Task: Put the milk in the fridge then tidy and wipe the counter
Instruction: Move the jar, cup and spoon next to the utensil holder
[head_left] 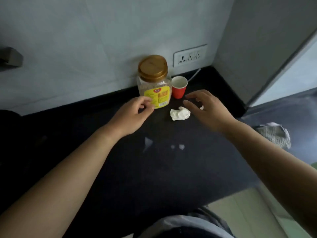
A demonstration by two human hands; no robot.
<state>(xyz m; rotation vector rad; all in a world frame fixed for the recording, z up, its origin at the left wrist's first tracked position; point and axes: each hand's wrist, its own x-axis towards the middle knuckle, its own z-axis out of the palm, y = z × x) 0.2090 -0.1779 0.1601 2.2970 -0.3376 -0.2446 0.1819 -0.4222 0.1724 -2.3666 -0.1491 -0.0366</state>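
Note:
A clear jar (155, 81) with a gold lid and yellow label stands on the black counter (120, 160) against the wall. A red paper cup (179, 86) stands just right of it. In front of the cup lies a crumpled white tissue (180, 114). My left hand (135, 114) hovers just in front of the jar's label, fingers loosely curled and holding nothing. My right hand (208, 109) hangs over the counter right of the tissue, fingers spread; a small white scrap peeks out under it. No milk is in view.
Small white paper scraps (148, 142) lie on the counter's middle. A grey fridge side (257, 48) bounds the counter on the right. A wall socket (189, 54) sits behind the cup. A crumpled cloth (274, 134) lies on the floor at right.

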